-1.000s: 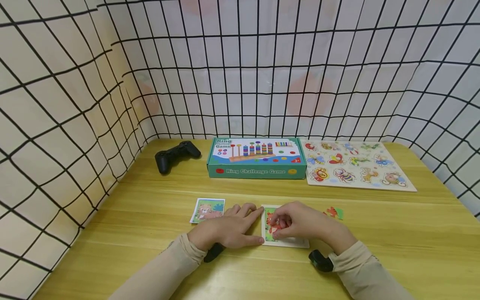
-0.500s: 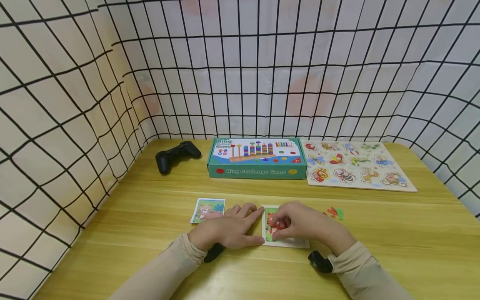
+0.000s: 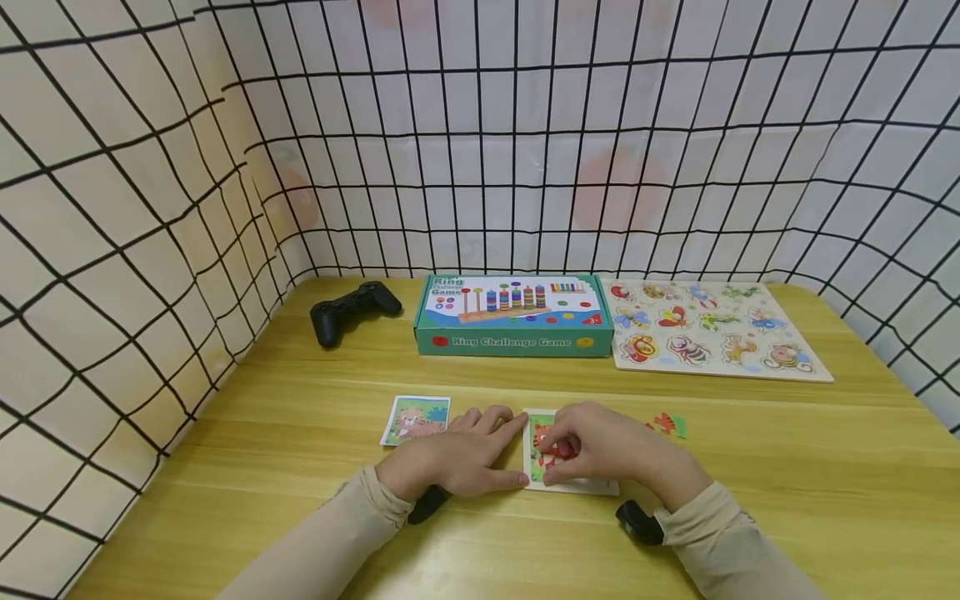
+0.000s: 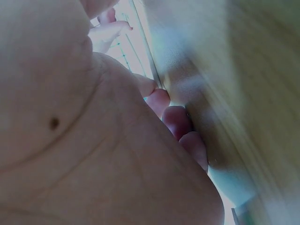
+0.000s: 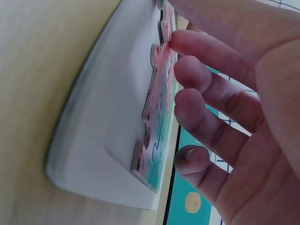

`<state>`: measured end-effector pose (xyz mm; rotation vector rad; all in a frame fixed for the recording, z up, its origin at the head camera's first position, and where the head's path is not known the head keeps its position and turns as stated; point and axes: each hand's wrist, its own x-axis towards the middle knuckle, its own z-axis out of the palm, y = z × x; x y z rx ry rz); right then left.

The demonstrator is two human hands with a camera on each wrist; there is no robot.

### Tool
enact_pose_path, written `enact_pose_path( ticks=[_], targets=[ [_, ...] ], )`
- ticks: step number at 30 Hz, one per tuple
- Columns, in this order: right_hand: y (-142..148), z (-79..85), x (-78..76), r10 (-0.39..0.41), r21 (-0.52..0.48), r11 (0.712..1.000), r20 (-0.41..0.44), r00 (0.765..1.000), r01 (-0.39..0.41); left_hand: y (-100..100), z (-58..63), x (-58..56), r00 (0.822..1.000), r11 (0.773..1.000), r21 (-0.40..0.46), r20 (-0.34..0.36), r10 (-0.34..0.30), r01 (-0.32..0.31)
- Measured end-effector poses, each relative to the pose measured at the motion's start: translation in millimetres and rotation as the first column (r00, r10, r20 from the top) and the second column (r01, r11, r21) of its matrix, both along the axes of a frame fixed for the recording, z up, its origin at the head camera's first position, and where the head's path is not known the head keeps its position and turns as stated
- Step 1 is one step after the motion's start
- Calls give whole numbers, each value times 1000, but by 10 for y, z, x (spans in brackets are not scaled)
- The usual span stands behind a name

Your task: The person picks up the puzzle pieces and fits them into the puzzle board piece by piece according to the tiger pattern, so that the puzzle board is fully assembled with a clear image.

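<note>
A small puzzle tray (image 3: 592, 487) with a pale frame lies between the hands, its left part filled with joined tiger puzzle pieces (image 5: 157, 117). Bare tray surface shows beside them in the right wrist view. My left hand (image 3: 465, 454) lies palm down with spread fingers, index fingertip and thumb tip at the tray's left edge. Over the tray, my right hand (image 3: 603, 446) bends its fingers, with thumb and index finger pinching a puzzle piece (image 5: 165, 23) at the end of the joined ones. Its other fingertips hover near the picture. Loose red and green pieces (image 3: 667, 424) lie right of the tray.
A tiger picture card (image 3: 416, 418) lies left of the left hand. Behind stand a green Ring Challenge Game box (image 3: 513, 342), a black game controller (image 3: 356, 311) and an insect puzzle board (image 3: 723, 333). A grid-patterned cloth (image 3: 495, 158) encloses the wooden table (image 3: 480, 550).
The right thumb and index finger have spread slightly apart over the tray, so more of the red tiger picture shows between them. The left hand has stayed still.
</note>
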<state>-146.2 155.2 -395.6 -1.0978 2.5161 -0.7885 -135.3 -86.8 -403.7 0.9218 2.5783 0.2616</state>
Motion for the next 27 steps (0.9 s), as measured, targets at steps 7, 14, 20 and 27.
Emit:
enact_pose_path(
  ticks=[7,14,20,27],
  targets=[
    [-5,13,-9,6,22,1000,-36,999,-5,2,15,-7,1000,1000,0,-1,2,-2],
    [-14,21,21,26,53,998,-118,993,-20,1,19,-11,1000,1000,-5,-8,-5,5],
    [-40,25,33,46,35,999,-140,989,-41,1,15,-2,1000,1000,-2,1,-2,2],
    [-30,10,29,17,-1,1000,-32,999,-17,-5,11,12,1000,1000,0,8,8,-8]
  ],
)
